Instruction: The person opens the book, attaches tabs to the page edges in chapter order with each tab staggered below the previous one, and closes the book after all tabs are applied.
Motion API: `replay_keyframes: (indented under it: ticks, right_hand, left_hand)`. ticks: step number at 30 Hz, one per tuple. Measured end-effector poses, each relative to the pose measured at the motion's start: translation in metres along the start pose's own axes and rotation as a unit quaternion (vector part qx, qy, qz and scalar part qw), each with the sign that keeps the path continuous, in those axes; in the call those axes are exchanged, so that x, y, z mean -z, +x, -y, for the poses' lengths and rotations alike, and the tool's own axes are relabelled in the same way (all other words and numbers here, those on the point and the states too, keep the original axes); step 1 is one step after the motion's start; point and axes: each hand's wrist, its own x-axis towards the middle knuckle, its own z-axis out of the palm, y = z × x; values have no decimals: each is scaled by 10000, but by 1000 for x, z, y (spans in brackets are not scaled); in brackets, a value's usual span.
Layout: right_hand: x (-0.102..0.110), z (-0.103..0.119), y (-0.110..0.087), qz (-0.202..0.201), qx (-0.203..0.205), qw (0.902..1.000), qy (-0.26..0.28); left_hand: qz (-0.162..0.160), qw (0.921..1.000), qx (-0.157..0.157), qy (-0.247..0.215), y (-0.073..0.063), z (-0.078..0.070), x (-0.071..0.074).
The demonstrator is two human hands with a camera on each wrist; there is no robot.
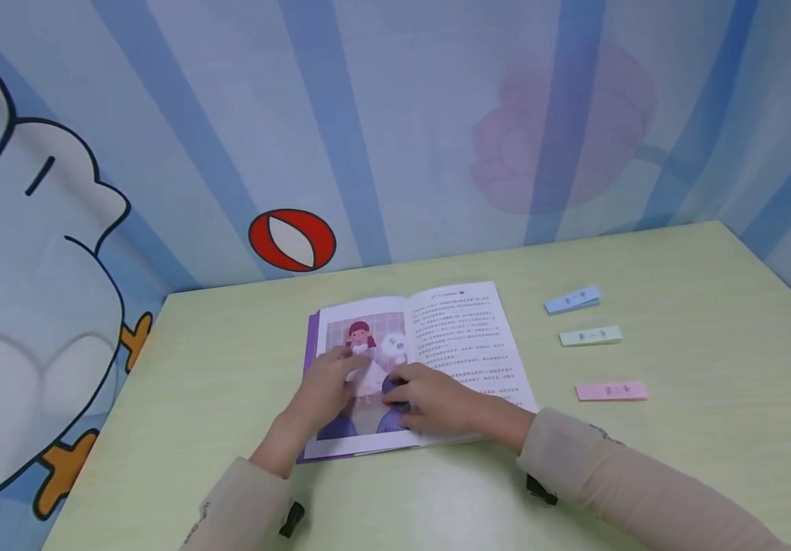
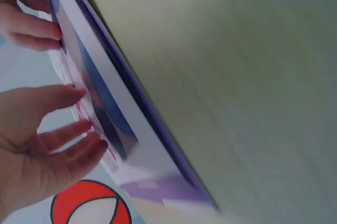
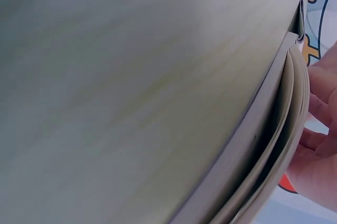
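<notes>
An open book point(image 1: 467, 337) with a purple cover lies on the table. Its left page carries a colour picture of a red-haired girl point(image 1: 361, 334), its right page lines of print. Over the picture, my left hand point(image 1: 329, 383) touches the left page with loosely bent fingers, the thumb apart from them in the left wrist view. My right hand point(image 1: 436, 398) reaches across the right page, its fingertips on the picture near the fold. In the right wrist view, the bowed page edges point(image 3: 287, 124) stand beside the right hand point(image 3: 321, 134), whose fingertips are partly hidden.
To the book's right lie a blue paper strip point(image 1: 573, 300), a pale green strip point(image 1: 591, 335) and a pink strip point(image 1: 612, 391), each with writing. The light wood-toned table point(image 1: 712, 321) meets a blue striped wall point(image 1: 409, 138) at the back. Small black pieces point(image 1: 292, 520) show by both cuffs.
</notes>
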Motion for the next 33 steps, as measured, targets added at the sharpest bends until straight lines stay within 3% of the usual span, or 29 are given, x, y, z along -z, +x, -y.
replay_keyframes:
  ticks: [3, 7, 12, 17, 21, 27, 30, 33]
  right_hand:
    - [-1, -2, -1, -30, 108, 9999, -60]
    - [-1, -3, 0, -82, 238, 9996, -158]
    - [0, -3, 0, -186, 407, 9988, -217]
    - [0, -2, -3, -164, 466, 9988, -11]
    - [1, -1, -5, 129, 321, 9992, 209]
    - [19, -5, -12, 537, -139, 9923, 1103]
    - [31, -14, -19, 360, -680, 9860, 1478]
    - [39, -25, -26, 27, -1276, 9809, 1468]
  left_hand:
    - [375, 9988, -264, -173, 13, -9, -5]
    - [394, 9980, -458, -195, 31, -15, -7]
    - [282, 9985, -389, -263, 51, -17, -9]
    - [351, 9989, -136, -283, 62, -17, -14]
    - [205, 9995, -21, -244, 62, -16, -19]
    - [-115, 9988, -223, 429, 50, -29, -17]
    - [-103, 9978, -339, 562, 45, -39, -14]
    - [-44, 9975, -473, 532, 40, -48, -12]
